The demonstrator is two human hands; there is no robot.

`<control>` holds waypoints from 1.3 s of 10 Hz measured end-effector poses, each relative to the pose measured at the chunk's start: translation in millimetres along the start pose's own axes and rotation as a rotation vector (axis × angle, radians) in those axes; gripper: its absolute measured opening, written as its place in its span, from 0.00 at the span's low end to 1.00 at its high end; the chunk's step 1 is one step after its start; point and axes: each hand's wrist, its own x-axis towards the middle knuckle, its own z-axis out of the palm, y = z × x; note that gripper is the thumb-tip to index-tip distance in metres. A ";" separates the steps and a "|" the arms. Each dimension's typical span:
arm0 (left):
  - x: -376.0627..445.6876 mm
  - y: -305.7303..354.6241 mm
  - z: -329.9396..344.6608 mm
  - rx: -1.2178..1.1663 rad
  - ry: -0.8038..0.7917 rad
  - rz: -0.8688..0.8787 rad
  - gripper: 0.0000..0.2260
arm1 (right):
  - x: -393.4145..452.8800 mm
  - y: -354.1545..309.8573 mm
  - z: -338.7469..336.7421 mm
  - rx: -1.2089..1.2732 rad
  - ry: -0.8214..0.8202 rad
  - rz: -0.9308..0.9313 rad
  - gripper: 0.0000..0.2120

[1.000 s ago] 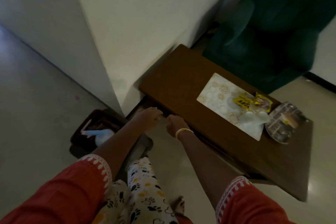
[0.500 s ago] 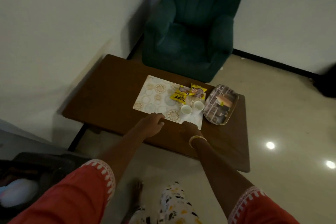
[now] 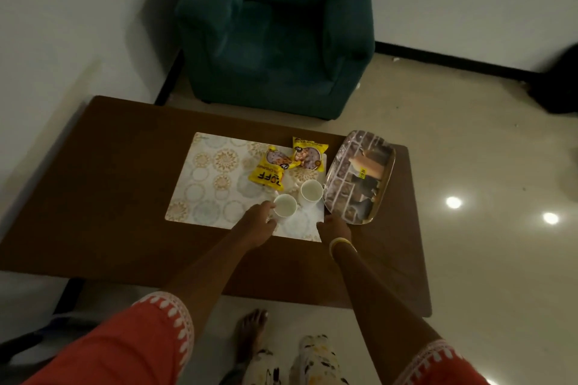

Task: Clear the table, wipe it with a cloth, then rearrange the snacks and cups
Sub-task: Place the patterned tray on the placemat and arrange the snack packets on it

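Note:
A brown wooden table [image 3: 119, 184] carries a pale patterned placemat [image 3: 206, 194]. On the mat lie two yellow snack packets [image 3: 272, 170] [image 3: 308, 155] and two white cups. My left hand [image 3: 258, 223] grips the near cup [image 3: 285, 205] from its left side. The second cup [image 3: 311, 190] stands free just beyond it. My right hand [image 3: 334, 226], with a gold bangle on the wrist, sits at the mat's right corner against the near end of the patterned tray [image 3: 341, 166]. Its fingers curl downward and what they hold is hidden. The tray holds a tan item and dark items.
A dark green armchair [image 3: 278, 31] stands beyond the table's far edge, and a white wall runs along the left. Glossy floor lies to the right. My bare foot [image 3: 250, 331] is on the floor in front of the table.
My view has swung from the table's left end to face the table. Both hands have reached forward onto the mat; the left one has taken the near cup.

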 end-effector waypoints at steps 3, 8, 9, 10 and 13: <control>83.0 -9.5 34.1 -0.021 0.127 -0.059 0.21 | 103.8 30.3 -0.9 0.983 -0.137 0.474 0.18; 100.7 13.8 28.7 -0.017 0.181 -0.051 0.17 | 132.3 38.9 -27.8 1.210 -0.057 0.482 0.08; 98.1 38.9 13.8 -0.015 0.180 -0.009 0.16 | 134.2 31.6 -62.6 1.174 0.012 0.568 0.05; 95.3 54.0 1.1 -0.025 0.191 -0.001 0.16 | 123.3 21.4 -86.2 1.134 0.001 0.516 0.06; 93.5 52.4 -51.6 -0.394 0.278 -0.336 0.23 | 100.7 -48.0 -74.1 1.028 -0.169 0.269 0.06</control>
